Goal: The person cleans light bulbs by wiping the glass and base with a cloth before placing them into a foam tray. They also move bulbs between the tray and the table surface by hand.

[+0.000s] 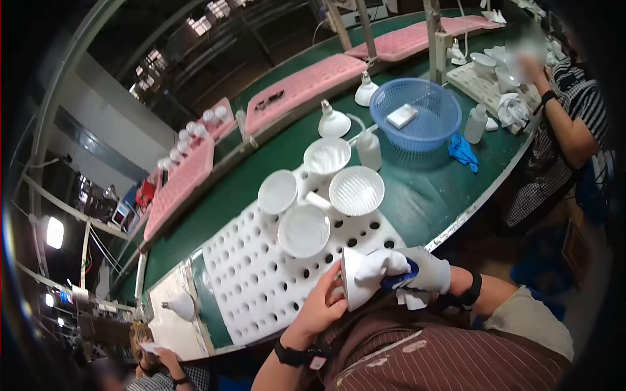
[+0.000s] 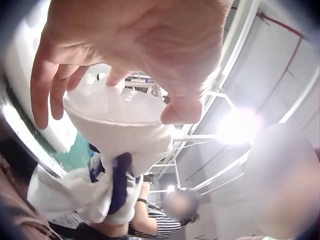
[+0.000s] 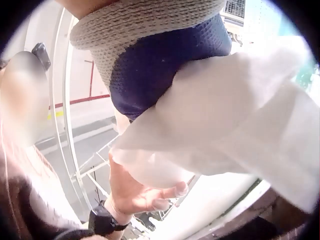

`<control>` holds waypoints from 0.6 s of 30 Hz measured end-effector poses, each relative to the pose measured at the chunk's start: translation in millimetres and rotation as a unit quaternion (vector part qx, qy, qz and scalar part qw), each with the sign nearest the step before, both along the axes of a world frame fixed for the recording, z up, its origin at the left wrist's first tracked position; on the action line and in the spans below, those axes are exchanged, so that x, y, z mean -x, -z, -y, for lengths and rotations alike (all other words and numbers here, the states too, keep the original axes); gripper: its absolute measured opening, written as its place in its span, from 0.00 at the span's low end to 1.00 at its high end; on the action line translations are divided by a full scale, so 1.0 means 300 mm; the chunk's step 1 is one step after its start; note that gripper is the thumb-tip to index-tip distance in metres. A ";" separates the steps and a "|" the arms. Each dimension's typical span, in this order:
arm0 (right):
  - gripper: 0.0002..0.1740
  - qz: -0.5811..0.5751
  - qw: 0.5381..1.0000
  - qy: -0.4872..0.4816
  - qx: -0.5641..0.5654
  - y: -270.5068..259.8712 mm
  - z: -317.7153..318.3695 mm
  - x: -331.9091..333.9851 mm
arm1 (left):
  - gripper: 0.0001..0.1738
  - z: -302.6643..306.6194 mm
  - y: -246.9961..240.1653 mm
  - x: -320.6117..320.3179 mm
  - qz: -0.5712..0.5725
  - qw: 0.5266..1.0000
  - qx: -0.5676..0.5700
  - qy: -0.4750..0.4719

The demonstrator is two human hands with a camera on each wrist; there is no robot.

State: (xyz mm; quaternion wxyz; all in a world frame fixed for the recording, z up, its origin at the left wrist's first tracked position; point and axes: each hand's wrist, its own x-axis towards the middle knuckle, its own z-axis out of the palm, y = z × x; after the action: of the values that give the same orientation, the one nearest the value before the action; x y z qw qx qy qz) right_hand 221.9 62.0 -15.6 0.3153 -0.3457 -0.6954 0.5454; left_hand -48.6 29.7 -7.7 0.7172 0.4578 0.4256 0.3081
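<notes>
Green counter (image 1: pixel 417 195) spans mid-frame. White cone-shaped plastic-looking lamp (image 1: pixel 354 291), lower centre: probably light, stiff, slick, fragile-faced; best held by rim. Bare left hand (image 1: pixel 323 305): grip clamped on rim. Grey-and-blue-gloved right hand (image 1: pixel 425 270): grip clamped on white cloth (image 1: pixel 379 266) against lamp body.

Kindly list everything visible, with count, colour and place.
held lamp: one, white, lower centre
cloth: one, white, against held lamp
table: one, green, across middle
perforated board: one, white, on table
face-up lamps: four, white, about board's far end
basket: one, blue, beyond board
block: one, white, inside basket
bottles: two, whitish, beside basket
crumpled item: one, blue, near basket
base-up lamps: several, white, about table
trays: several, pink, along table's far side
people: two, patterned clothes, right and lower left
left hand: one, bare, gripping held lamp
right hand: one, grey-blue glove, holding cloth
</notes>
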 end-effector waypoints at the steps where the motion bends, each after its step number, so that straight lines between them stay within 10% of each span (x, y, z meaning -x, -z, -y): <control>1: 0.21 0.002 1.000 -0.003 0.004 0.013 0.012 0.002 | 0.52 0.001 -0.015 -0.007 -0.023 0.999 -0.026 -0.003; 3: 0.22 -0.036 0.964 -0.014 0.264 0.020 0.017 0.018 | 0.52 -0.002 -0.021 -0.004 -0.047 0.997 -0.054 0.004; 6: 0.23 -0.028 0.944 -0.034 0.327 0.120 0.024 0.040 | 0.53 -0.014 -0.064 0.002 -0.107 0.986 -0.126 0.035; 9: 0.26 -0.008 0.975 -0.030 0.221 0.081 0.039 0.053 | 0.52 -0.003 -0.053 0.004 -0.120 0.981 -0.152 0.027; 12: 0.39 0.065 0.985 -0.038 -0.154 0.037 0.040 0.071 | 0.49 -0.016 -0.013 0.014 -0.057 0.996 -0.058 -0.031; 16: 0.42 0.142 0.960 -0.039 -0.238 0.040 0.046 0.094 | 0.45 -0.019 -0.064 0.015 0.066 0.982 0.144 -0.105; 18: 0.42 0.151 0.956 -0.040 -0.248 0.035 0.036 0.109 | 0.46 0.011 -0.061 0.030 -0.012 0.996 0.043 -0.083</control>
State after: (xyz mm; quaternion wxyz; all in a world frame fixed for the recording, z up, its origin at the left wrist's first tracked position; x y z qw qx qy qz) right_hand 189.3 51.4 -26.1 0.2607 -0.3064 -0.8617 0.3093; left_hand -57.5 26.5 10.7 0.7031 0.3934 0.4836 0.3420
